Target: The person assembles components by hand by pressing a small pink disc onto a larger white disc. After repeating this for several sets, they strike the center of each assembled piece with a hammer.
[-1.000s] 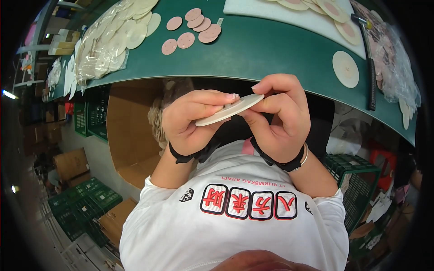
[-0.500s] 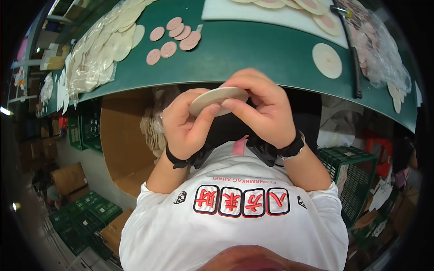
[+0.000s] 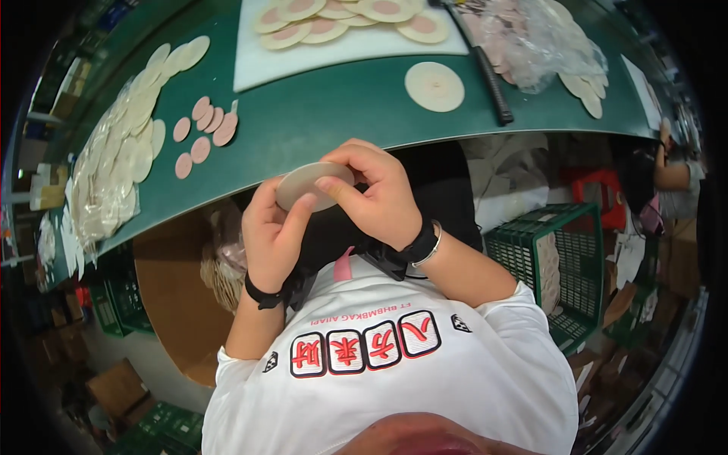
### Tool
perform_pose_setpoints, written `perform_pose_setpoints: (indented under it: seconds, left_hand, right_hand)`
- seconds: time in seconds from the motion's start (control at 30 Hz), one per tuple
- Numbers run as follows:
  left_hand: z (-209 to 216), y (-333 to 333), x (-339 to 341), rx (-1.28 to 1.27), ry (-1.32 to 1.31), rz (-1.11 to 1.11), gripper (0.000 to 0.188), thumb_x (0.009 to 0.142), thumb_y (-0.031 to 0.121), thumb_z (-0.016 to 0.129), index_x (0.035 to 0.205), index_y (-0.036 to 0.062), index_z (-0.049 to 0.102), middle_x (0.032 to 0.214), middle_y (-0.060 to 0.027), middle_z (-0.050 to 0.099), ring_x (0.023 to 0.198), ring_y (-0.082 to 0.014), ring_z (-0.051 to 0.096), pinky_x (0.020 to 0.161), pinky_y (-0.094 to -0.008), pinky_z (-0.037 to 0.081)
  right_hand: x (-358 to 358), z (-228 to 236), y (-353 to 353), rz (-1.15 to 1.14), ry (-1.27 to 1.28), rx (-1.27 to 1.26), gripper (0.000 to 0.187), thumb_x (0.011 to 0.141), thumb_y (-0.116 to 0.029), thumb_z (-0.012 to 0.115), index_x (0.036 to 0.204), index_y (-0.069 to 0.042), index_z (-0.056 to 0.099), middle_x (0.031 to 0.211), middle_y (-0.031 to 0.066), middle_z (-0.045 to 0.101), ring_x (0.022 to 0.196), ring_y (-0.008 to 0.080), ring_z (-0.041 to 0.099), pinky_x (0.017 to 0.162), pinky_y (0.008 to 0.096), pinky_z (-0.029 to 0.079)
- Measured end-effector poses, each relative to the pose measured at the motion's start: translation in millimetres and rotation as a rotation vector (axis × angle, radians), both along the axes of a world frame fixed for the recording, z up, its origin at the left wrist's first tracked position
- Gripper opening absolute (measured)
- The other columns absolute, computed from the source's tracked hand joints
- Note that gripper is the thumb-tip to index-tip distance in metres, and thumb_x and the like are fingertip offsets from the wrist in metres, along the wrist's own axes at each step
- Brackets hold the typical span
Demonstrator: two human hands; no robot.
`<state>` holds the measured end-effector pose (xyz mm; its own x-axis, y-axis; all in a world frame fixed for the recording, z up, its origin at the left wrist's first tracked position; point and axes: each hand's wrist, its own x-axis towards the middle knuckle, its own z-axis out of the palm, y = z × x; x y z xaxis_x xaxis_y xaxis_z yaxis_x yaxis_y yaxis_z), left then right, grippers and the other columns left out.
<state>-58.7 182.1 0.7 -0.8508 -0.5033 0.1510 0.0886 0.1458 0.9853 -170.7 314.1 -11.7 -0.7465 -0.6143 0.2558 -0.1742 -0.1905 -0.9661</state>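
We see left hand (image 3: 267, 241) and right hand (image 3: 377, 199), each grip pinching the pale disc (image 3: 303, 180), near the worktop's (image 3: 341, 98) edge. Likely light, fairly stiff; we'd hold opposite rims.

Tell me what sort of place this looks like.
Probably a workshop or factory floor: several flat pink discs lie spread on a long green worktable, and a green plastic crate stands to the person's right.
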Motion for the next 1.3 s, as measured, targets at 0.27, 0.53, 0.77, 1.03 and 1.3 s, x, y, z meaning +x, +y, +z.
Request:
perform_pose_setpoints:
  seconds: [0.27,0.53,0.77,1.03,1.3]
  left_hand:
    - [-5.0,-0.6,-11.1,-0.288,-0.004,-0.134,0.019,0.094,0.000,0.065,0.114,-0.0015,0.066,0.100,-0.0128,0.071,0.088,-0.0158,0.067,0.076,-0.0281,0.053]
    - [11.3,0.2,-40.7,-0.593,0.163,-0.104,0.025,0.094,-0.002,0.064,0.118,-0.0003,0.064,0.105,-0.0132,0.070,0.094,-0.0198,0.069,0.081,-0.0305,0.055]
    - [1.5,3.1,-56.3,0.073,0.124,-0.203,0.036,0.096,-0.002,0.065,0.131,-0.0031,0.055,0.120,-0.0107,0.066,0.108,-0.0169,0.066,0.091,-0.0298,0.054]
    - [-4.0,-2.7,-51.9,0.307,0.109,-0.246,0.044,0.096,-0.001,0.065,0.137,-0.0058,0.049,0.126,-0.0109,0.064,0.115,-0.0168,0.063,0.099,-0.0293,0.052]
    - [-7.1,-6.3,-47.7,0.404,0.174,-0.187,0.040,0.097,-0.002,0.063,0.135,-0.0053,0.052,0.125,-0.0101,0.065,0.112,-0.0150,0.064,0.096,-0.0284,0.052]
  right_hand:
    - [-5.8,4.5,26.5,0.010,0.011,0.073,0.017,0.086,0.008,0.065,0.103,0.004,0.066,0.096,0.0071,0.061,0.083,0.0138,0.064,0.073,0.0250,0.053]
    - [-22.7,21.2,35.4,-0.099,0.275,0.088,0.021,0.086,0.010,0.064,0.106,0.005,0.067,0.096,0.0079,0.064,0.086,0.0157,0.067,0.077,0.0258,0.055]
    - [-38.5,9.9,24.9,-0.112,-0.035,-0.008,0.021,0.092,0.004,0.069,0.113,0.003,0.067,0.105,0.0047,0.068,0.092,0.0124,0.067,0.082,0.0252,0.055]
    - [-36.7,8.7,23.5,0.038,-0.428,-0.099,0.031,0.094,-0.004,0.071,0.124,0.001,0.062,0.111,0.0043,0.069,0.099,0.0120,0.066,0.086,0.0257,0.055]
    - [-30.9,8.9,12.6,0.091,-0.309,0.000,0.029,0.093,-0.002,0.072,0.121,0.001,0.063,0.110,0.0046,0.070,0.100,0.0103,0.065,0.084,0.0257,0.054]
